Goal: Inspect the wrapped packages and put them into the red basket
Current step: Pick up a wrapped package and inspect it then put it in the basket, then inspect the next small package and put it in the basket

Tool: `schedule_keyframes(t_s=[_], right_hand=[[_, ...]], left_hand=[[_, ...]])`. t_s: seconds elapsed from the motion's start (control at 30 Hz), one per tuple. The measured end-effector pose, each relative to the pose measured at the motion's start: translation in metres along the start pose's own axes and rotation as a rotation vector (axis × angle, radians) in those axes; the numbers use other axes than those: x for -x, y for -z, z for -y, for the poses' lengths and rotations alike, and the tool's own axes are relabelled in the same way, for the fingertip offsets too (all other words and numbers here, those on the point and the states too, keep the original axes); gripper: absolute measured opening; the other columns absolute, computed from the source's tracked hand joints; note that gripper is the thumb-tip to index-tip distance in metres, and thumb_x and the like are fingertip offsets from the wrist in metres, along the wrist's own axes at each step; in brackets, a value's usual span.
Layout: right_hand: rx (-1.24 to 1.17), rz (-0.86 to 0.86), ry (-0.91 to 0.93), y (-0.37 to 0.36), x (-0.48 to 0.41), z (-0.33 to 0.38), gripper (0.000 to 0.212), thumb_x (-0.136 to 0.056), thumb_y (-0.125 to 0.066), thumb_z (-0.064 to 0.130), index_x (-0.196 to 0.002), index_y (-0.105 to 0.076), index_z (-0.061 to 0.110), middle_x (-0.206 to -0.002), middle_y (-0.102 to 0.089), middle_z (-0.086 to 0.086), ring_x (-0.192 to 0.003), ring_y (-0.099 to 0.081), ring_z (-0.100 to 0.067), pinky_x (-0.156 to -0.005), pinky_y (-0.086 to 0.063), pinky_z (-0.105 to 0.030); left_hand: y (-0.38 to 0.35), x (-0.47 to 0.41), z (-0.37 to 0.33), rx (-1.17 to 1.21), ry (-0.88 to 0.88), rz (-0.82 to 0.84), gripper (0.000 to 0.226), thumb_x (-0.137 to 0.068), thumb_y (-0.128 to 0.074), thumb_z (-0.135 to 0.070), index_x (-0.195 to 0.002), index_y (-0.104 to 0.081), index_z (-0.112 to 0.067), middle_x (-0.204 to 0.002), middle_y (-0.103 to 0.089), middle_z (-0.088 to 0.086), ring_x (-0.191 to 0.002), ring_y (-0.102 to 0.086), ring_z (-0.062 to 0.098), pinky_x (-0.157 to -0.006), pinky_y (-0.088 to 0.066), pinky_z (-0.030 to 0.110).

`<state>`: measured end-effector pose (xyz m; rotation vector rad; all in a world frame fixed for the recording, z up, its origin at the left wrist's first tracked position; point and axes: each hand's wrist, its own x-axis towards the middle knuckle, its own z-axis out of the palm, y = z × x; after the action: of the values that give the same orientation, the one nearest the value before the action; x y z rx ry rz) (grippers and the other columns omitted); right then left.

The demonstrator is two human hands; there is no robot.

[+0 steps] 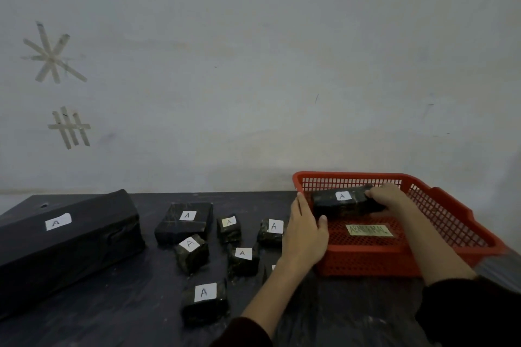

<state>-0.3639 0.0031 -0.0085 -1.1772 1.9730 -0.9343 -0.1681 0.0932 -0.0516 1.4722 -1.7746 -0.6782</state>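
I am at the placing step; both hands hold one wrapped package over the red basket, inside its rim and above the mesh floor, though I cannot tell whether it already rests on the floor or hangs just clear of it. My left hand cups the near-left end, thumb pressed against the package's front edge; my right hand closes over the far-right end, its fingers curled on the top face; so both sets of fingers are clamped on the package rather than spread wide.

The next move, as I judge it, calls for lowering the package flat toward the back of the basket and letting go with both hands; a yellow label lies on the basket floor nearer me, and its writing is too blurred to read with confidence.

The package itself is an oblong block in dark, glossy wrap, creased and taped, with a small white tag marked "A" on top; I see no tear in it from here. On the desk to the left wait more dark packages with the same tag; a long large one, a flat medium one, and several small cubes near my left forearm.
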Motion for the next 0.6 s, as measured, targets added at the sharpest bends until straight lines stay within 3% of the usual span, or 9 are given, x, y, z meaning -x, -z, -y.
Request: schedule_keyframes(t_s=[0.07,0.17,0.27,0.4,0.5,0.6], right_hand=[[-0.021,0.047,-0.033,-0.012,-0.004,-0.002,0.008,-0.091,-0.058,0.002,-0.093,-0.052,-0.004,-0.105,-0.057,-0.025,-0.088,-0.063,-0.036,-0.075,-0.057,-0.051],[-0.033,0.052,0.006,-0.021,-0.012,-0.002,0.035,-0.090,-0.062,0.009,-0.116,-0.045,-0.006,-0.110,-0.056,-0.027,-0.085,-0.066,-0.039,-0.067,-0.059,-0.053],[-0.029,0.036,0.097,-0.027,-0.008,0.006,0.042,-0.087,-0.068,0.012,-0.117,-0.041,0.003,-0.112,-0.049,-0.019,-0.097,-0.060,-0.035,-0.063,-0.059,-0.044],[0.266,0.085,0.110,-0.033,0.005,0.009,0.024,-0.087,-0.069,0.019,-0.090,-0.052,0.003,-0.099,-0.059,-0.017,-0.090,-0.063,-0.030,-0.080,-0.058,-0.042],[0.412,0.104,0.130,-0.032,0.005,0.009,0.035,-0.089,-0.066,0.025,-0.109,-0.053,0.000,-0.112,-0.061,-0.020,-0.099,-0.063,-0.033,-0.085,-0.055,-0.042],[0.463,0.117,0.151,-0.029,0.012,0.013,0.046,-0.089,-0.065,0.028,-0.122,-0.051,-0.001,-0.121,-0.058,-0.019,-0.105,-0.058,-0.030,-0.090,-0.050,-0.040]], left_hand=[[0.000,0.000,0.002,0.018,0.000,-0.003,0.070,-0.099,-0.039,-0.038,-0.154,0.000,-0.018,-0.158,-0.016,0.002,-0.137,-0.039,0.026,-0.107,-0.041,0.046],[0.001,0.001,0.003,0.008,0.001,-0.009,0.070,-0.100,-0.038,-0.038,-0.154,0.001,-0.019,-0.155,-0.022,0.003,-0.132,-0.043,0.025,-0.103,-0.043,0.043],[0.001,0.003,0.002,-0.005,-0.001,-0.015,0.070,-0.101,-0.037,-0.038,-0.154,0.003,-0.018,-0.151,-0.026,0.003,-0.130,-0.045,0.024,-0.100,-0.042,0.040],[0.002,0.002,0.003,-0.012,0.003,-0.015,0.069,-0.101,-0.035,-0.041,-0.154,0.003,-0.020,-0.150,-0.027,0.003,-0.130,-0.044,0.023,-0.100,-0.042,0.040],[0.004,0.000,0.006,-0.014,-0.015,0.003,0.067,-0.100,-0.028,-0.050,-0.154,-0.001,-0.021,-0.150,-0.027,0.004,-0.129,-0.045,0.023,-0.100,-0.043,0.041],[0.014,-0.005,0.010,0.024,-0.052,-0.010,0.061,-0.099,-0.022,-0.055,-0.151,-0.020,-0.024,-0.146,-0.034,0.005,-0.126,-0.048,0.024,-0.101,-0.044,0.044]])
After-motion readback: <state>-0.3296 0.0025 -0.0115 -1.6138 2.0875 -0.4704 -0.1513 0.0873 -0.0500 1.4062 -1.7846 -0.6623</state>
